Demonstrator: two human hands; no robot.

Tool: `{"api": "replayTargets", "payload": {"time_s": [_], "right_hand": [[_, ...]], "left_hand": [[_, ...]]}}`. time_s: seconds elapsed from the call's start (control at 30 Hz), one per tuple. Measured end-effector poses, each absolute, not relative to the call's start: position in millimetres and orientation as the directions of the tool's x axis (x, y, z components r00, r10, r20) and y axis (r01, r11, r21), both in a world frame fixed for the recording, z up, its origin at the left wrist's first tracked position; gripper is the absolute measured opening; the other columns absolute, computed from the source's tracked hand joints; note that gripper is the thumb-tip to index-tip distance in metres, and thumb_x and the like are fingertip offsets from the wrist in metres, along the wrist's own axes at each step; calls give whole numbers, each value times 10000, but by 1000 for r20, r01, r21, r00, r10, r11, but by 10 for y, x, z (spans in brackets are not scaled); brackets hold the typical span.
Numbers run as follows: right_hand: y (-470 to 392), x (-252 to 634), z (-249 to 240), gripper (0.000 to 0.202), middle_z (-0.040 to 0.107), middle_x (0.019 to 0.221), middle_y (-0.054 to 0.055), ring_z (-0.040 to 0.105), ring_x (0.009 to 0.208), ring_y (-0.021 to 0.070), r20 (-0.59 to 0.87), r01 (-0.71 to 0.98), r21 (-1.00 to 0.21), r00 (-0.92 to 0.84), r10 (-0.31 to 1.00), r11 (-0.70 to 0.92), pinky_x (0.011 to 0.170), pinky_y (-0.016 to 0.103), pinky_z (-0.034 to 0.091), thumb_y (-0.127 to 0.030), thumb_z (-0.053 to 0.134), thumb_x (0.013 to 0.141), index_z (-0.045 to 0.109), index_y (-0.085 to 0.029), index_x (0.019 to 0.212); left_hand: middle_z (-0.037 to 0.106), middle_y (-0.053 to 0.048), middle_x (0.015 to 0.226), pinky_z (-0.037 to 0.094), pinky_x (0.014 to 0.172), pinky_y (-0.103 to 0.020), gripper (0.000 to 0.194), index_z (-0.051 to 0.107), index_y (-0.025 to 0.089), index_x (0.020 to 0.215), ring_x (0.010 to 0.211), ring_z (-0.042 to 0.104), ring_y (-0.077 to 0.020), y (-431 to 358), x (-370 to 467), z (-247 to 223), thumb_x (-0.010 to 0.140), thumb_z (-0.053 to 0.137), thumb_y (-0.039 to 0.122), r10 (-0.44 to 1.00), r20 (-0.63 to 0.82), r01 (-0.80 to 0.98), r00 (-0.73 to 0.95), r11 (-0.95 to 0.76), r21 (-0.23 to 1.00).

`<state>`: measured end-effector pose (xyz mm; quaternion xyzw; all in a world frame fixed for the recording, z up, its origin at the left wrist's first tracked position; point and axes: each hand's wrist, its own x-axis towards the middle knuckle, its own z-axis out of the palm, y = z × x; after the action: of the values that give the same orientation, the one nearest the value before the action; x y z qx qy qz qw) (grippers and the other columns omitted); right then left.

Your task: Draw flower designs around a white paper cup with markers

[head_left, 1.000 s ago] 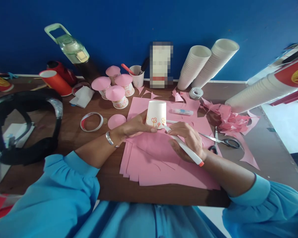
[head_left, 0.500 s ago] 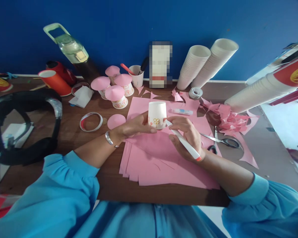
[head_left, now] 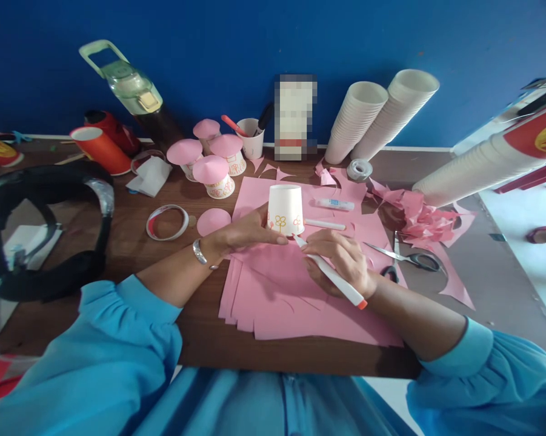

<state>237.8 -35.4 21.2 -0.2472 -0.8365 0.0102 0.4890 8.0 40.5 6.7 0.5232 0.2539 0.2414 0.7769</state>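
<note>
A white paper cup (head_left: pixel 285 203), upside down, is gripped near its rim by my left hand (head_left: pixel 257 231). Yellow and red flowers are drawn on its lower side. Closed around a white marker (head_left: pixel 340 283) with an orange end, my right hand (head_left: pixel 339 260) holds its tip at the cup's lower edge. Under both hands lies a stack of pink paper sheets (head_left: pixel 295 315). A second white marker (head_left: pixel 325 224) and a glue stick (head_left: pixel 332 204) rest on the sheets beside the cup. Several decorated cups with pink cone tops (head_left: pixel 211 169) stand behind my left hand.
Scissors (head_left: pixel 416 260) and pink paper scraps (head_left: pixel 425 218) lie on the right. Tall stacks of white cups (head_left: pixel 357 121) stand at the back. On the left are a tape roll (head_left: pixel 166 223), a black headset-like frame (head_left: pixel 45 230) and a bottle (head_left: pixel 136 91). A person's foot shows at far right.
The cup has shifted slightly left and turned in my left hand. My right hand has lowered, bringing the marker tip down to the cup's lower edge; the second marker now shows.
</note>
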Motion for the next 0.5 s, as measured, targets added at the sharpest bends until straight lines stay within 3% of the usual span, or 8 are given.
{"api": "replayTargets", "payload": {"time_s": [0.23, 0.5], "right_hand": [[-341, 2361, 217, 236, 745, 863, 24, 734, 727, 192, 811, 425, -248, -400, 427, 870, 603, 307, 633, -64, 618, 985, 642, -213, 1167], [-343, 2367, 219, 183, 745, 879, 26, 737, 711, 183, 799, 430, -266, -403, 447, 863, 597, 314, 637, -98, 624, 1021, 643, -223, 1153]], "left_hand": [[719, -18, 1008, 546, 862, -349, 709, 652, 220, 1292, 927, 684, -186, 384, 94, 122, 705, 1022, 364, 674, -162, -82, 721, 315, 946], [765, -68, 1129, 567, 952, -393, 755, 630, 222, 1386, 1038, 738, -238, 379, 77, 92, 740, 1001, 341, 655, -171, -65, 736, 320, 945]]}}
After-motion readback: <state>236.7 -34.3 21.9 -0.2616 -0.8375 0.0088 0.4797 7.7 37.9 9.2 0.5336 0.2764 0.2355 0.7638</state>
